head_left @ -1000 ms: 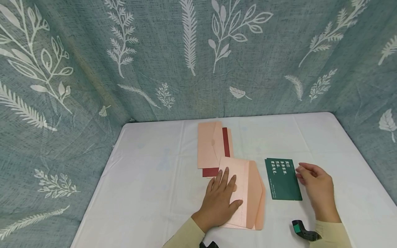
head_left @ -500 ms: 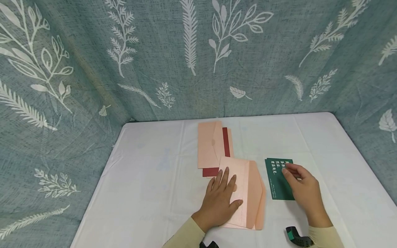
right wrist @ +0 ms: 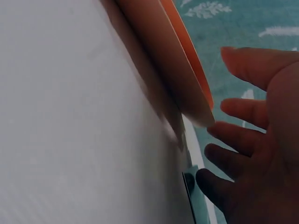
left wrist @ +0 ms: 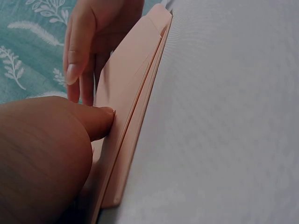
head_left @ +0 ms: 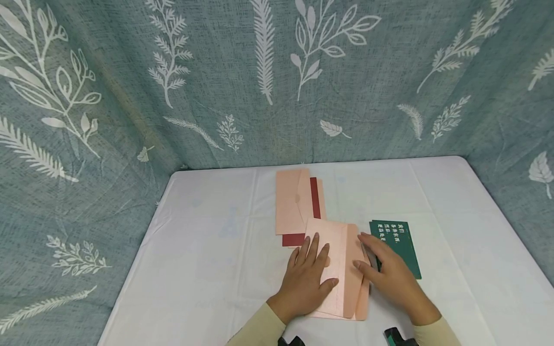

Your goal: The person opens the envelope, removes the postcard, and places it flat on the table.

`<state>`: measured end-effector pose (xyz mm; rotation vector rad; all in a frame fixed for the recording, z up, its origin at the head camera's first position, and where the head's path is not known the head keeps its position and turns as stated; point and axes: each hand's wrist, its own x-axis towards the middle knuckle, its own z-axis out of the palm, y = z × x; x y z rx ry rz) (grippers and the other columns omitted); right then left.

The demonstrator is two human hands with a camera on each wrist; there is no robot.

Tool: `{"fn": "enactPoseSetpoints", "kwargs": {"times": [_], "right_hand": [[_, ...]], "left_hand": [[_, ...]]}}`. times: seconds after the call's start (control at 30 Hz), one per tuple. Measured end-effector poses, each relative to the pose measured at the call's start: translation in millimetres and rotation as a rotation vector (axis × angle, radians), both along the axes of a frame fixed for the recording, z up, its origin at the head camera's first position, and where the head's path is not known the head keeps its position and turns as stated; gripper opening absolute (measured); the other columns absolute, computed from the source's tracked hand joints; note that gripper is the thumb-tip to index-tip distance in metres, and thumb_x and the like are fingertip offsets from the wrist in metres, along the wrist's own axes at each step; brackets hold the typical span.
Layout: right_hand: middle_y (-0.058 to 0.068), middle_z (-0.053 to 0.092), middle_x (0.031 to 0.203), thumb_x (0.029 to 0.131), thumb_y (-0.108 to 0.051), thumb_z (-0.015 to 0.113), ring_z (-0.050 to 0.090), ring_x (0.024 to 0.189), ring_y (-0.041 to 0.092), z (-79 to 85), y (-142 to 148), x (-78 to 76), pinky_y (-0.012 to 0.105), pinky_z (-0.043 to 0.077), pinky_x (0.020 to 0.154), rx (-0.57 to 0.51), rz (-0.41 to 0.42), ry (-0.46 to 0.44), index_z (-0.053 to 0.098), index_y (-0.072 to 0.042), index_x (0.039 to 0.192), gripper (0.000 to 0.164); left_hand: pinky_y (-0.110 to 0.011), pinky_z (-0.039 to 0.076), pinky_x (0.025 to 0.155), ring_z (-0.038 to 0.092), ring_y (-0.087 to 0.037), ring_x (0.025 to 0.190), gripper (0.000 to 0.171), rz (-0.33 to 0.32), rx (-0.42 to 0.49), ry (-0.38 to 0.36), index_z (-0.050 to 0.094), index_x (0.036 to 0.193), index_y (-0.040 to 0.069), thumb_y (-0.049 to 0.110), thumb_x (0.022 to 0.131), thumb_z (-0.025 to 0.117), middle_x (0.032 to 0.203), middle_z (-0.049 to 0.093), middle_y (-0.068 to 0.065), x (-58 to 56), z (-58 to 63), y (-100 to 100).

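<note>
A pink envelope (head_left: pixel 335 298) lies on top of a few stacked ones, its pointed flap (head_left: pixel 354 269) spread to the right. My left hand (head_left: pixel 305 283) rests flat on it with fingers spread; in the left wrist view the thumb (left wrist: pixel 100 122) presses the paper. At the flap's right edge is my right hand (head_left: pixel 389 274), fingers extended and thumb apart. In the right wrist view its fingertips (right wrist: pixel 212 128) come right at the edge of the raised pink flap (right wrist: pixel 173 51). Partly behind that hand lies a green card (head_left: pixel 404 245) with white lettering, on a second one.
Farther back lies another pink envelope (head_left: pixel 291 202), closed, over dark red paper (head_left: pixel 315 197) and more pink paper. A white cloth (head_left: pixel 207 240) covers the table. Behind hangs a teal curtain (head_left: pixel 225 72) with white leaf prints.
My right hand has moved left, from the right edge of the green card across it to the envelope flap. The left hand stays in place on the envelope.
</note>
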<state>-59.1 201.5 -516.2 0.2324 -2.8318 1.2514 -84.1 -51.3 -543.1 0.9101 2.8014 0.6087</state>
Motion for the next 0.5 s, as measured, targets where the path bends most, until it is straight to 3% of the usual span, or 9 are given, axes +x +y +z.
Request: {"fn": "enactPoseSetpoints", "kwargs": {"times": [0.23,0.5], "right_hand": [[0.015,0.032,0.175,0.104,-0.032,0.076,0.023,0.161,0.043,-5.3,-9.9,1.5,0.073,0.027,0.118,0.037,0.131,-0.014,0.044,-0.003,0.166,0.076],[0.015,0.031,0.175,0.105,-0.033,0.075,0.019,0.161,0.046,-9.3,-11.9,2.5,0.075,0.021,0.120,0.113,0.209,-0.024,0.046,-0.004,0.165,0.073]], "left_hand": [[-0.058,0.012,0.128,-0.001,-0.031,0.166,0.079,0.003,-0.008,-0.005,0.032,0.172,0.009,0.052,0.110,0.056,0.181,0.003,-0.015,0.7,2.2,0.4],[-0.058,0.012,0.128,-0.001,-0.031,0.166,0.079,0.003,-0.009,-0.008,0.031,0.172,0.009,0.051,0.110,0.056,0.181,0.003,-0.014,0.6,2.2,0.2]]}}
